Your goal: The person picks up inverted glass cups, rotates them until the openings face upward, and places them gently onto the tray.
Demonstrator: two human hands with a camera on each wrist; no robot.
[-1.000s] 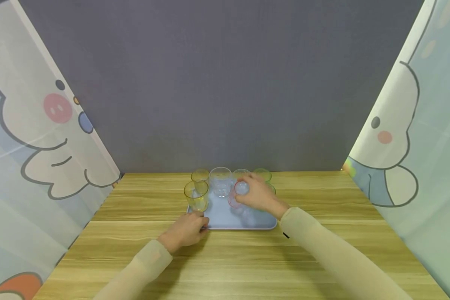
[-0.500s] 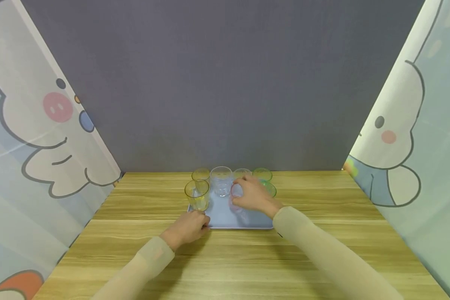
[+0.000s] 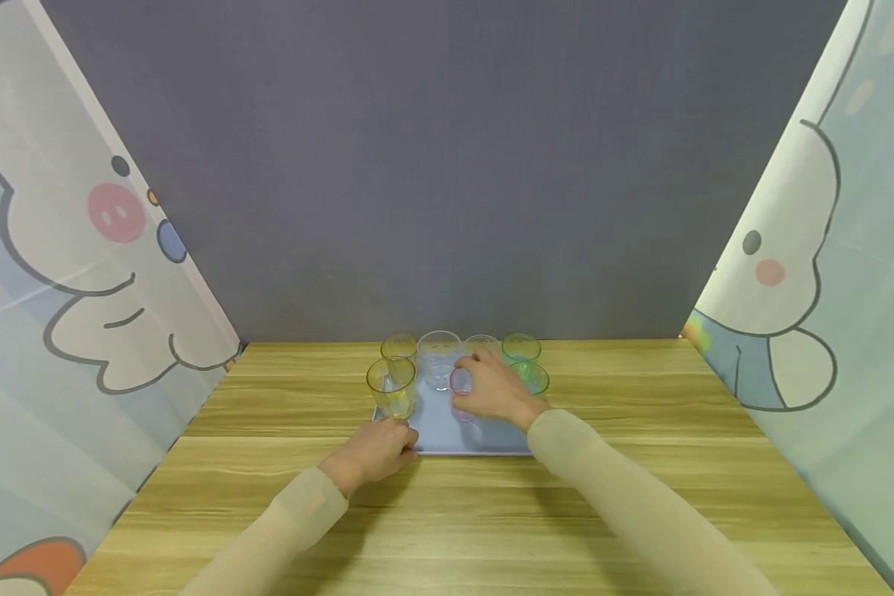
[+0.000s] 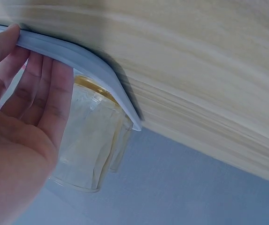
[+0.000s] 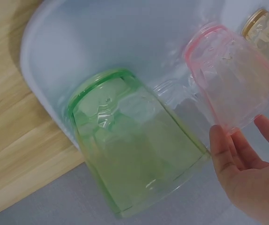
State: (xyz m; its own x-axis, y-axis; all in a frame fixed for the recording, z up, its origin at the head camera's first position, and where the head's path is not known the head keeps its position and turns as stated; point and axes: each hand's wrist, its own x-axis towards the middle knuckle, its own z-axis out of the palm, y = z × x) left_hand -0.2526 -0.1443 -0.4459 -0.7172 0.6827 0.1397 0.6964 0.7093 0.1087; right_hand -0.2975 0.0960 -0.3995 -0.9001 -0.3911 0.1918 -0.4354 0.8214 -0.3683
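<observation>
My right hand (image 3: 492, 385) holds a pink-tinted clear cup (image 5: 233, 75) near its rim, low over the pale blue tray (image 3: 447, 439). In the right wrist view the cup's base is close to the tray surface, between a green cup (image 5: 130, 140) and a yellow one (image 5: 265, 37). At the tray's near left corner my left hand (image 3: 376, 451) pinches the edge, with the thumb on one side of the rim and the fingers on the other. Just beyond that hand a yellow cup (image 3: 391, 389) stands upright on the tray.
Along the tray's back stand another yellow cup (image 3: 398, 348), two clear cups (image 3: 439, 364) and a green cup (image 3: 521, 348). A grey panel (image 3: 447, 165) rises behind the wooden table (image 3: 447, 521), and printed curtains (image 3: 797, 273) hang on both sides.
My right hand has moved a little left with the pink cup, away from the green cups, which show more fully now. The left hand has stayed on the tray edge.
</observation>
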